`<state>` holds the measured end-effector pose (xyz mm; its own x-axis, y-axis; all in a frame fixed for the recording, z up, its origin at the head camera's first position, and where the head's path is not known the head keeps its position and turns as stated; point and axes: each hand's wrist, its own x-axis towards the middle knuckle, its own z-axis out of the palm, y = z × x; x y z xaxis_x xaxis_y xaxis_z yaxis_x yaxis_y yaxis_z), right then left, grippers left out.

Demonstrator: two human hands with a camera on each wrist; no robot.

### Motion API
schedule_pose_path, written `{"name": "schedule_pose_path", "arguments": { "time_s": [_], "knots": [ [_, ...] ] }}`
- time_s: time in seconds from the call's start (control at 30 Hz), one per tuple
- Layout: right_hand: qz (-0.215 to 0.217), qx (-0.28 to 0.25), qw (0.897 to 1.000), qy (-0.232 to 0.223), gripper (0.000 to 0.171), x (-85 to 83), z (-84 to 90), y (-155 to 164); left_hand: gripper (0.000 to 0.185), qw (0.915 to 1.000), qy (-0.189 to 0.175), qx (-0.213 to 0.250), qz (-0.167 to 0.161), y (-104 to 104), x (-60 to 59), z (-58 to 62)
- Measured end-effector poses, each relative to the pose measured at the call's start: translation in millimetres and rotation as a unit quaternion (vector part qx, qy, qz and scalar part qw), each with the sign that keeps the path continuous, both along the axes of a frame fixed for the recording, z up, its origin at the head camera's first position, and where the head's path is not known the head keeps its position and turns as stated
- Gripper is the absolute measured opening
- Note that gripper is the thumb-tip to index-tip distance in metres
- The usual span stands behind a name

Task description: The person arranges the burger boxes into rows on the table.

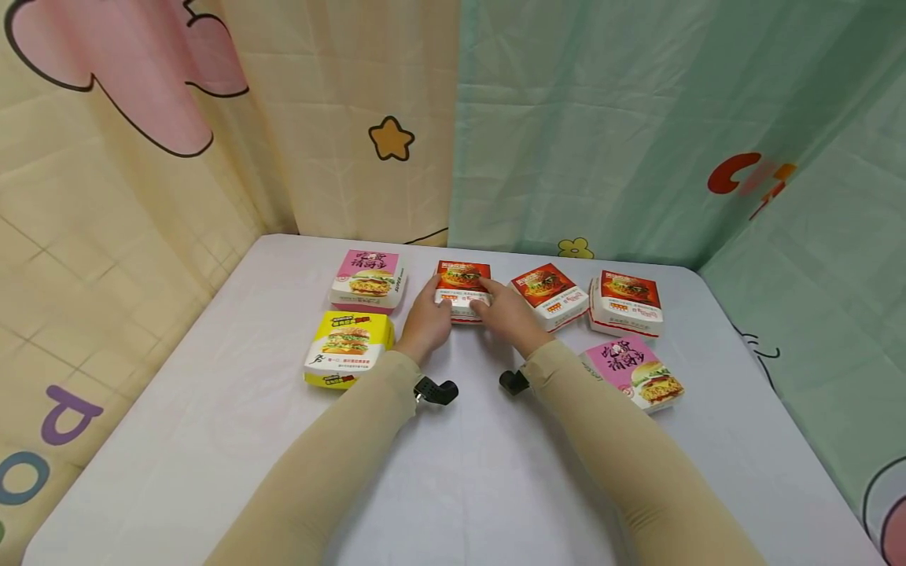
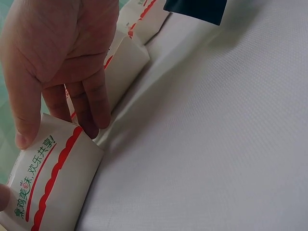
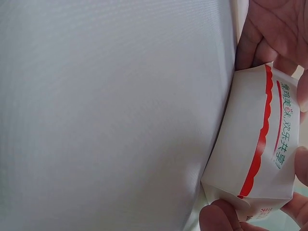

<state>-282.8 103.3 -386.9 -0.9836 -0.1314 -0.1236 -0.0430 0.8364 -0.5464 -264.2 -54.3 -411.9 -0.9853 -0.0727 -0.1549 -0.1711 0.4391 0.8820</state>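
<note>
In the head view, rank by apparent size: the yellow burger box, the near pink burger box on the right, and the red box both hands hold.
1. Yellow cardboard burger box and near pink cardboard burger box: look alike, no clear ranking.
2. Red cardboard burger box: smallest, though farther away and partly covered by the left hand and right hand.

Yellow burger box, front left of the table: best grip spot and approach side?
Take the yellow burger box by its two short white side walls, coming down from above, probably. It lies flat and closed, lid up, so the sides are the firmest faces. Its left and near sides are free; the pink box sits behind it and the left hand is close on its right.
</note>
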Motion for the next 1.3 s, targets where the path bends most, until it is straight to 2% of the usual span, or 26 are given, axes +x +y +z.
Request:
{"name": "schedule_pose_path", "arguments": {
  "time_s": [0.67,1.3],
  "knots": [
    [-0.01,-0.005,1.0,-0.012,0.066,1.9,0.5,0.0,0.062,1.0,-0.003,0.002,0.0,0.0,3.2,2.0],
    [-0.017,-0.007,1.0,-0.014,0.066,4.0,2.8,-2.0,0.062,1.0,0.003,-0.005,-0.002,-1.0,-1.1,-2.4]
  ]
}}
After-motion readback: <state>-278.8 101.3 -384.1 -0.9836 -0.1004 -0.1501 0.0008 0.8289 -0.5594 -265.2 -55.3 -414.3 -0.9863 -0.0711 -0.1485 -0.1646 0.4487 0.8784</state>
